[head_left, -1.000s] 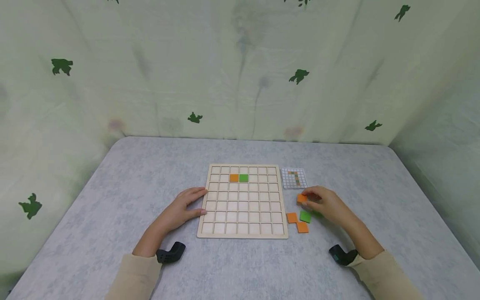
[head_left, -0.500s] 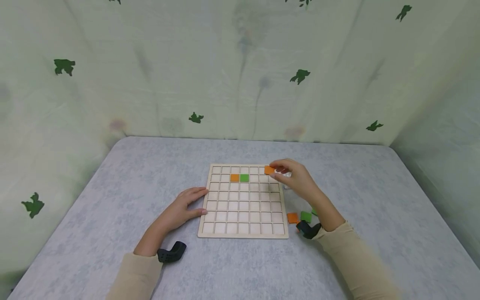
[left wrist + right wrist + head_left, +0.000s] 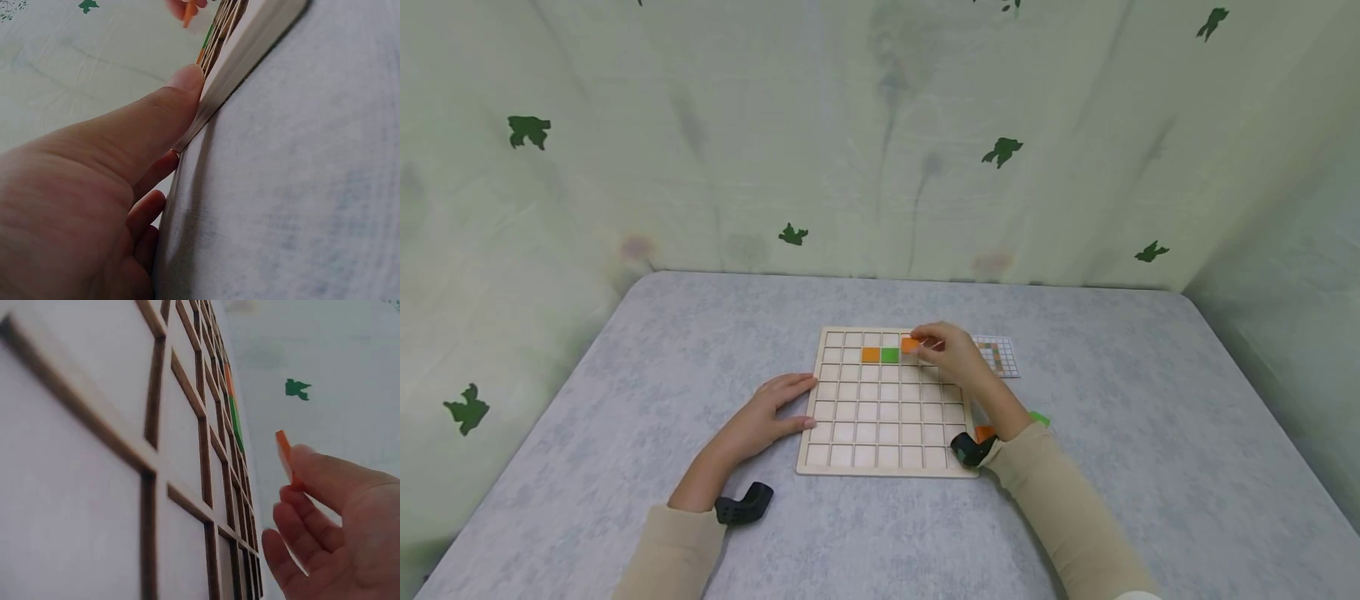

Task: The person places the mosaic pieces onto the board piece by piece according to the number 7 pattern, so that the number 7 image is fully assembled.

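A wooden grid board lies on the table. In its second row from the far edge, an orange tile and a green tile sit side by side in their squares. My right hand pinches another orange tile between thumb and fingers. That tile hangs just above the board, to the right of the green one, and is clear of the surface in the right wrist view. My left hand rests along the board's left edge, its thumb and fingertips touching the frame.
A small printed pattern card lies right of the board, partly behind the right hand. Below it, an orange tile and a green tile show past the right forearm, which covers part of that area. A cloth backdrop stands behind the table.
My right hand has lifted an orange tile from beside the board and carried it left over the board, close to the green tile. The left hand has stayed in place.
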`<state>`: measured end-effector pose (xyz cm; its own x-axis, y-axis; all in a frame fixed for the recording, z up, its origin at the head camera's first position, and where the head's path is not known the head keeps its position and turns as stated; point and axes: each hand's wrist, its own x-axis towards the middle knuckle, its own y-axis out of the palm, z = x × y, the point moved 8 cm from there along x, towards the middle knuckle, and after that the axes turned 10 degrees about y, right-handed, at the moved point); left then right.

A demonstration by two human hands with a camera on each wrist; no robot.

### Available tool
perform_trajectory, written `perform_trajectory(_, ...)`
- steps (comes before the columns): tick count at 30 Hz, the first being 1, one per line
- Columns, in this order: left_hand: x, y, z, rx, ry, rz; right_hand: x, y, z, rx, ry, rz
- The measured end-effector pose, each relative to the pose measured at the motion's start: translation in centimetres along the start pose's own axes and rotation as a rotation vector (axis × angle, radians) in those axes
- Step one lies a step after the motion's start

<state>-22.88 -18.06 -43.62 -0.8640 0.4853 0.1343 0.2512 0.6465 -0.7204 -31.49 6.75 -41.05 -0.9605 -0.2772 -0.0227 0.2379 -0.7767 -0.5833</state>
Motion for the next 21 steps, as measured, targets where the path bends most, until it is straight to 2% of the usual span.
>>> perform_trajectory(4, 0.0, 0.0, 0.0, -0.005, 0.0, 0.001, 0.2, 0.5, -1.0, -0.053, 0.052, 0.037)
perform_trajectory(10, 0.0, 0.0, -0.1, -0.004, 0.008, -0.002, 0.1, 1.0, -0.4, -0.156, -0.013, 0.046)
perform_trajectory(13, 0.0, 0.0, -0.1, -0.001, 0.009, -0.003, 0.1, 1.1, -0.2, -0.18, -0.007, 0.054)
perform_trajectory(18, -0.1, 0.0, 0.0, -0.014, 0.006, -0.002, -0.1, 0.7, -0.2, -0.135, 0.052, 0.093)
perform_trajectory(21, -0.1, 0.0, 0.0, -0.019, 0.003, 0.0, -0.4, -0.3, 0.1, -0.077, 0.053, 0.101)
